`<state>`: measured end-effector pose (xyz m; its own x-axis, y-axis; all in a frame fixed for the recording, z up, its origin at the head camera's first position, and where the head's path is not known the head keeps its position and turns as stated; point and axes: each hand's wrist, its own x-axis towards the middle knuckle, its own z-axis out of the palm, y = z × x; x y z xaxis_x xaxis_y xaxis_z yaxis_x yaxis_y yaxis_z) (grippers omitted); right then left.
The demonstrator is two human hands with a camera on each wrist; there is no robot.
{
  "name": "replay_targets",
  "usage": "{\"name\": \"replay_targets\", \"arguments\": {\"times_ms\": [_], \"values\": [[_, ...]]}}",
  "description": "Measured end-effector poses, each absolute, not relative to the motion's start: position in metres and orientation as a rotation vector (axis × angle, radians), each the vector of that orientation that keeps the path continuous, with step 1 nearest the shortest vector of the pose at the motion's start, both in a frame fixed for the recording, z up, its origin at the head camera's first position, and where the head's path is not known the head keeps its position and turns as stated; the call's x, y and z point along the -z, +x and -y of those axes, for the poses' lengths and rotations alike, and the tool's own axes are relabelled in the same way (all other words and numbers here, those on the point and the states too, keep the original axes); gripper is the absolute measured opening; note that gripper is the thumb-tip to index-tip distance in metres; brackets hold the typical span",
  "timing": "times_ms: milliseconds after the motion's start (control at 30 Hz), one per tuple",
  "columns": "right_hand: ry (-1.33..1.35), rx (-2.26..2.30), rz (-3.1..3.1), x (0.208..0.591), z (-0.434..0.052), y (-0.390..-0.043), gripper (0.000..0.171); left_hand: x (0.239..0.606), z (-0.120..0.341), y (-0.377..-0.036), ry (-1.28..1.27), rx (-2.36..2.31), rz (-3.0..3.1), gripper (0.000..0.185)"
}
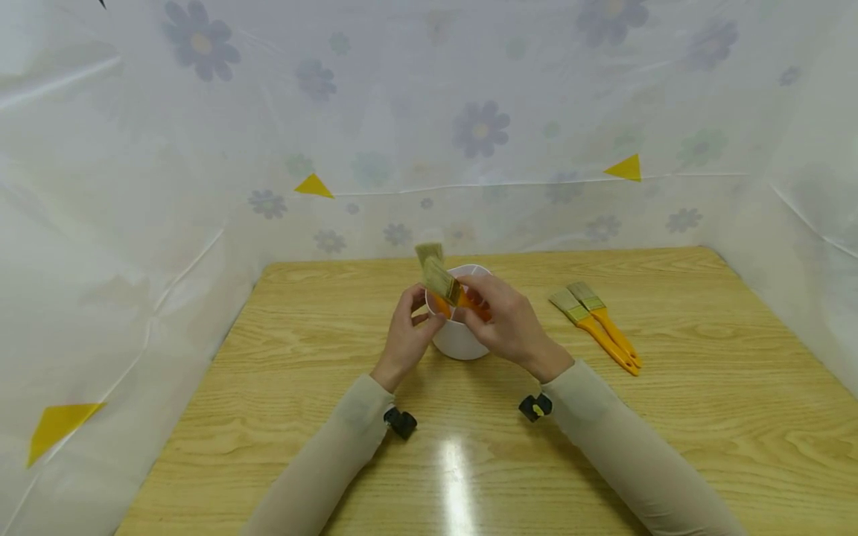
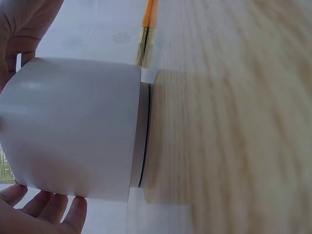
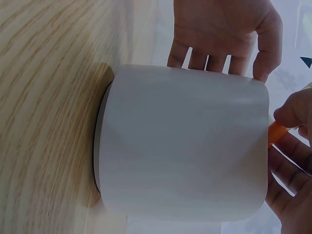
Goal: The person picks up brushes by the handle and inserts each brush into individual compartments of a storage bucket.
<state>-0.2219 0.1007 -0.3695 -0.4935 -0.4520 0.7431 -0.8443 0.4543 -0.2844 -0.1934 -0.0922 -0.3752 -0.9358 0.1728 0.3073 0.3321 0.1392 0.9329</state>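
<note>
A white round container (image 1: 462, 344) stands upright on the table, its smooth side filling much of both wrist views. My left hand (image 1: 407, 333) holds it at the left, fingertips against the wall and thumb by the rim. Over its mouth, my right hand (image 1: 511, 316) pinches a paintbrush (image 1: 439, 281) by the orange handle, bristles pointing up and left. Behind that brush, the bristles of another paintbrush (image 1: 427, 251) rise above the rim; its lower part is hidden in the container. In the right wrist view an orange handle (image 3: 277, 133) shows beside the right thumb.
Two more orange-handled paintbrushes (image 1: 596, 327) lie side by side on the wood-grain table (image 1: 322, 357), right of the container. A flower-patterned white sheet (image 1: 402, 112) hangs behind the table, with plain sheeting at both sides. Yellow triangles (image 1: 623, 169) mark it.
</note>
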Motion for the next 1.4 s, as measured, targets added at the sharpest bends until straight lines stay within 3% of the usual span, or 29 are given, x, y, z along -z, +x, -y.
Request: {"name": "replay_targets", "arguments": {"times_ms": [1400], "values": [[1.100, -0.749, 2.184, 0.3737, -0.1034, -0.2203, 0.052, 0.3751, 0.0924, -0.1922, -0.523, 1.908, 2.276, 0.054]]}}
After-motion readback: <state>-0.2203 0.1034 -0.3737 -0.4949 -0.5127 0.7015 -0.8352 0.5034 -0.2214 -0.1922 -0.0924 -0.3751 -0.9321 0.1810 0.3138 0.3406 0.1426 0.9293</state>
